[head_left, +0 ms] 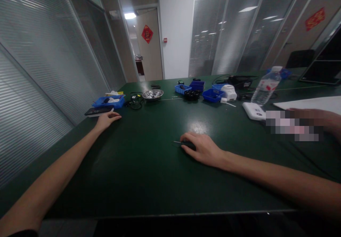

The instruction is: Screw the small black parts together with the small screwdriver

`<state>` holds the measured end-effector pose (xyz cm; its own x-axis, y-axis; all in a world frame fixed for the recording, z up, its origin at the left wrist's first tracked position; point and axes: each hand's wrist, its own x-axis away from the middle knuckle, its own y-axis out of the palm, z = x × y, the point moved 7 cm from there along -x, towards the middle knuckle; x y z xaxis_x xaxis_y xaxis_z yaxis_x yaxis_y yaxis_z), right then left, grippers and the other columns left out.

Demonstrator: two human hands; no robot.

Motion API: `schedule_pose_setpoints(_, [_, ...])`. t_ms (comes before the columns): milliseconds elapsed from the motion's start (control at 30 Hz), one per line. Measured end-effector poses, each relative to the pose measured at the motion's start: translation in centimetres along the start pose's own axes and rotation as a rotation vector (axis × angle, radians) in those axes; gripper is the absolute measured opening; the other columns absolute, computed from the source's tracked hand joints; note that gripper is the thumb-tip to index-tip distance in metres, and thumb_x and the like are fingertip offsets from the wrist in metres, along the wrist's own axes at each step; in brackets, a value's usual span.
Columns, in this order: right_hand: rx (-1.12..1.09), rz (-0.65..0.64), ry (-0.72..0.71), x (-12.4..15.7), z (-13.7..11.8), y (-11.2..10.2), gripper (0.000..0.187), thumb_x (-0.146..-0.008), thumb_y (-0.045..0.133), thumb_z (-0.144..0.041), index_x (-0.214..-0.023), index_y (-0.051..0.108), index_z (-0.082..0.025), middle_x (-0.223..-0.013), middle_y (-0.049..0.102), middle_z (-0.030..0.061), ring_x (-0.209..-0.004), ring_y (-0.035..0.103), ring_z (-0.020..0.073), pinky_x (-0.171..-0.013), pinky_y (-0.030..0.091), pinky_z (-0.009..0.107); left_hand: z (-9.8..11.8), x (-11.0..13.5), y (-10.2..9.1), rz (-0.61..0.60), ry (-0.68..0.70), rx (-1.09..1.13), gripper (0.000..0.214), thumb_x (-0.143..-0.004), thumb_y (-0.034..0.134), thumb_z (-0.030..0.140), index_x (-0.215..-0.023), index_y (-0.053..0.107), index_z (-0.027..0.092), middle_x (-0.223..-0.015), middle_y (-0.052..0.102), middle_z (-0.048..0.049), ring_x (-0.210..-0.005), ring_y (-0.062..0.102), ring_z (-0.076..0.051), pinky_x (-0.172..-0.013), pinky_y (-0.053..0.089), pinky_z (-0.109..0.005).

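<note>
My right hand [204, 150] rests on the green table [138, 166], its fingers closed around the dark handle of a small screwdriver [188, 145]. The thin metal shaft points left, low over the tabletop. Far to the left, my left hand [106, 120] lies on the table with its fingers loosely stretched to the right and nothing seen in them. Just behind it is a flat dark book-like item [97, 110] with a white edge. A blue tray [120, 104] holding small white and dark pieces stands beyond that item.
A metal bowl [153, 95] with small parts stands at the back beside a black cable [135, 102]. Several blue bins [213, 95], a white device [229, 92], a water bottle [267, 86] and a white box [253, 111] sit rightward. Another person's hand [311, 116] is partly pixelated.
</note>
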<state>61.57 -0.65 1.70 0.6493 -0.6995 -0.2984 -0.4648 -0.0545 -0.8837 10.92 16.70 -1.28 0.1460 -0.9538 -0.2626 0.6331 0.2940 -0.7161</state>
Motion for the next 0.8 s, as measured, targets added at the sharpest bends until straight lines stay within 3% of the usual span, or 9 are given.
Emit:
schedule_pose_setpoints(333, [-0.004,-0.019,0.008,0.0,0.0,0.1,0.023,-0.1,0.059,-0.033,-0.121,0.061,-0.021,-0.11,0.07,0.0055,-0.086,0.067,0.0188,-0.073,0.05,0.033,-0.3,-0.2,0.2,-0.005,-0.003,0.034,0.061,-0.065,0.078,0.063,-0.105,0.079,0.018,-0.106,0.077,-0.0094,-0.102,0.068,-0.029,-0.093,0.049,-0.035])
schedule_pose_setpoints(567, [-0.002,-0.017,0.006,0.0,-0.1,-0.1,0.023,-0.101,0.058,-0.033,-0.121,0.061,-0.022,-0.111,0.069,0.0052,-0.086,0.067,0.0192,-0.074,0.05,0.034,-1.0,0.0,0.1,0.02,-0.112,0.099,0.065,-0.058,0.082,0.063,-0.101,0.08,0.015,-0.11,0.077,-0.013,-0.106,0.069,-0.032,-0.094,0.051,-0.037])
schedule_pose_setpoints(700, [-0.006,-0.019,0.004,0.0,0.0,0.0,0.024,-0.1,0.059,-0.033,-0.122,0.061,-0.022,-0.111,0.069,0.0051,-0.086,0.067,0.0188,-0.074,0.05,0.033,0.5,0.6,0.6,0.006,-0.156,0.147,0.063,-0.057,0.083,0.064,-0.095,0.08,0.015,-0.112,0.077,-0.0153,-0.108,0.068,-0.034,-0.094,0.051,-0.04])
schedule_pose_setpoints(800, [-0.01,-0.015,0.007,0.0,0.2,0.1,0.024,-0.1,0.06,-0.033,-0.121,0.061,-0.022,-0.112,0.069,0.0049,-0.086,0.068,0.019,-0.074,0.051,0.033,3.3,1.2,2.2,-0.101,-0.145,0.179,0.058,-0.057,0.085,0.062,-0.092,0.081,0.015,-0.108,0.078,-0.0142,-0.106,0.069,-0.034,-0.093,0.051,-0.041])
